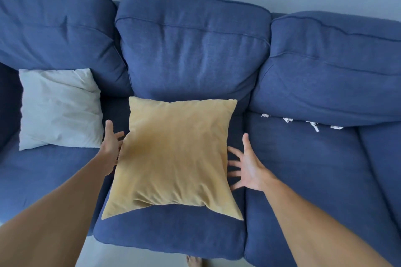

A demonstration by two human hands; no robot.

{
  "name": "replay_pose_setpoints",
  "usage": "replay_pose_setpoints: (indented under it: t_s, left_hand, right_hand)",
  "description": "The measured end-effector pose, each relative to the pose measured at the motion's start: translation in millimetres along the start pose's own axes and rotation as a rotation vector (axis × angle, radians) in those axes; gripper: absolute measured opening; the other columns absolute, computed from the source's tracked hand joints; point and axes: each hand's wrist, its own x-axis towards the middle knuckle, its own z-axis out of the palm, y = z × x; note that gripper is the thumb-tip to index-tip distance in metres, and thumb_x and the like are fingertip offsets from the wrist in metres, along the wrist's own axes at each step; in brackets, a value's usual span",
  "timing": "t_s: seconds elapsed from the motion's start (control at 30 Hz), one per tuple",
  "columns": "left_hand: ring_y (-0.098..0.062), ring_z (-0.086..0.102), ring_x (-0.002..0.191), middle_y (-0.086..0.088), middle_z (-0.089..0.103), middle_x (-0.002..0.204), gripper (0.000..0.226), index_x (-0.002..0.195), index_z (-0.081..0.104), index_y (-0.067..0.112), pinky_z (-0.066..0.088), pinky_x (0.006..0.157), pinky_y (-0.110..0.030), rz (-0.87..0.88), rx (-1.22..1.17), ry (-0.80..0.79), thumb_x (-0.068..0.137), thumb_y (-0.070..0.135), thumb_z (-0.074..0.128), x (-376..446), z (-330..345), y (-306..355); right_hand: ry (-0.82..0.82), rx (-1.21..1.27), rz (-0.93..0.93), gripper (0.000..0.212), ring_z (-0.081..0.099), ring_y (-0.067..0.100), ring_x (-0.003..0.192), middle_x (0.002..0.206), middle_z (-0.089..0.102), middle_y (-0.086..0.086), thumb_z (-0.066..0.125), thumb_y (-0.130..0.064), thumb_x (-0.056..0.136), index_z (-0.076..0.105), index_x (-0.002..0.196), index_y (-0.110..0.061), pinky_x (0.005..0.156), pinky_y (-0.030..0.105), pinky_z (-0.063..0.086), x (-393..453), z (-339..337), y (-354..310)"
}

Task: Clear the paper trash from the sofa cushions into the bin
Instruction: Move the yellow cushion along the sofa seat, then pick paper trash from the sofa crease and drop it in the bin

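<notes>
Several white scraps of paper trash point(313, 125) stick out of the crease between the right seat cushion and its back cushion. A yellow throw pillow point(173, 158) lies on the middle seat of the blue sofa point(303, 169). My left hand point(111, 143) is at the pillow's left edge, fingers spread and touching it. My right hand point(247, 165) is at the pillow's right edge, fingers spread wide, just beside the fabric. Neither hand grips anything. No bin is in view.
A pale grey pillow point(58, 110) lies on the left seat. Three blue back cushions point(193, 45) line the wall. A strip of grey floor point(130, 258) and my bare foot point(194, 262) show below the sofa's front edge.
</notes>
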Motion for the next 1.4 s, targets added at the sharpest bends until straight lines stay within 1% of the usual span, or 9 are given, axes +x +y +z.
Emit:
replay_pose_setpoints:
  t_s: [0.1,0.2,0.47,0.63,0.8,1.0,1.13,1.23,1.4]
  left_hand:
    - [-0.033,0.055,0.131,-0.005,0.063,0.143,0.085,0.141,0.062,0.021,0.04,0.111,-0.05,0.198,0.134,0.2,0.094,0.08,0.022,-19.4,31.1,19.8]
    - [-0.038,0.056,0.124,-0.009,0.063,0.121,0.067,0.129,0.065,0.011,0.039,0.101,-0.048,0.399,0.265,0.306,0.106,0.063,0.03,-56.1,89.3,39.8]
    - [-0.016,0.066,0.107,0.007,0.072,0.121,0.042,0.129,0.066,0.023,0.05,0.103,-0.036,0.618,0.385,-0.117,0.102,0.053,0.057,-122.0,324.0,33.0]
    - [-0.015,0.064,0.116,0.014,0.069,0.122,0.052,0.138,0.061,0.029,0.056,0.099,-0.039,0.587,0.59,-0.342,0.094,0.057,0.068,-138.8,463.7,-9.5]
    - [-0.012,0.053,0.116,0.013,0.067,0.127,0.057,0.148,0.05,0.034,0.058,0.09,-0.038,0.483,0.729,-0.441,0.097,0.054,0.067,-128.5,594.6,-49.2]
    - [-0.025,0.067,0.113,0.006,0.072,0.123,0.072,0.156,0.038,0.027,0.057,0.087,-0.037,0.419,0.732,-0.337,0.096,0.047,0.071,-71.6,717.7,-77.8]
    - [-0.024,0.077,0.072,-0.006,0.077,0.084,0.043,0.129,0.055,0.021,0.058,0.071,-0.027,0.342,0.603,-0.164,0.097,0.046,0.066,-21.5,767.7,-83.8]
    - [-0.014,0.074,0.051,0.006,0.064,0.04,0.036,0.103,0.061,0.022,0.063,0.068,-0.028,0.27,0.449,-0.108,0.089,0.052,0.077,2.1,785.3,-84.1]
    - [-0.024,0.08,0.084,0.002,0.077,0.07,0.034,0.078,0.058,0.026,0.062,0.083,-0.034,0.257,0.314,-0.028,0.082,0.048,0.083,1.1,801.6,-88.6]
  right_hand:
    - [0.133,-0.07,-0.099,0.099,0.068,0.037,0.121,0.134,0.071,0.009,0.028,-0.097,0.082,0.059,0.149,-0.032,0.106,0.066,0.051,-20.3,-29.1,-13.8]
    - [0.232,-0.077,-0.18,0.086,0.073,0.031,0.113,0.124,0.075,0.007,0.032,-0.088,0.092,0.066,0.141,-0.026,0.105,0.055,0.055,-40.2,-70.2,-25.1]
    - [0.503,-0.018,-0.292,0.057,0.074,0.025,0.107,0.118,0.078,-0.003,0.048,-0.07,0.099,0.074,0.127,-0.028,0.098,0.046,0.061,-68.7,-218.3,-41.4]
    - [0.642,-0.077,-0.34,0.044,0.071,0.019,0.098,0.115,0.075,-0.004,0.064,-0.05,0.099,0.069,0.134,-0.025,0.091,0.038,0.061,-45.7,-318.5,-38.9]
    - [0.749,-0.162,-0.351,0.053,0.06,0.023,0.131,0.098,0.067,-0.02,0.07,-0.049,0.094,0.062,0.142,-0.029,0.111,0.042,0.048,9.2,-410.4,-46.1]
    - [0.773,-0.266,-0.417,0.063,0.057,0.014,0.121,0.116,0.078,0.003,0.07,-0.04,0.099,0.051,0.155,-0.019,0.093,0.025,0.041,90.7,-477.8,-77.3]
    - [0.833,-0.289,-0.423,0.038,0.065,0.017,0.116,0.108,0.08,0.002,0.076,-0.047,0.092,0.072,0.12,-0.021,0.095,0.03,0.051,164.7,-498.9,-92.7]
    - [0.927,-0.251,-0.421,0.035,0.072,0.028,0.108,0.107,0.078,0.004,0.077,-0.055,0.087,0.069,0.092,-0.021,0.094,0.04,0.059,199.7,-501.4,-98.5]
    - [0.916,-0.218,-0.475,0.028,0.072,0.03,0.107,0.098,0.079,0.003,0.078,-0.045,0.086,0.076,0.093,-0.017,0.095,0.043,0.059,204.6,-509.8,-90.3]
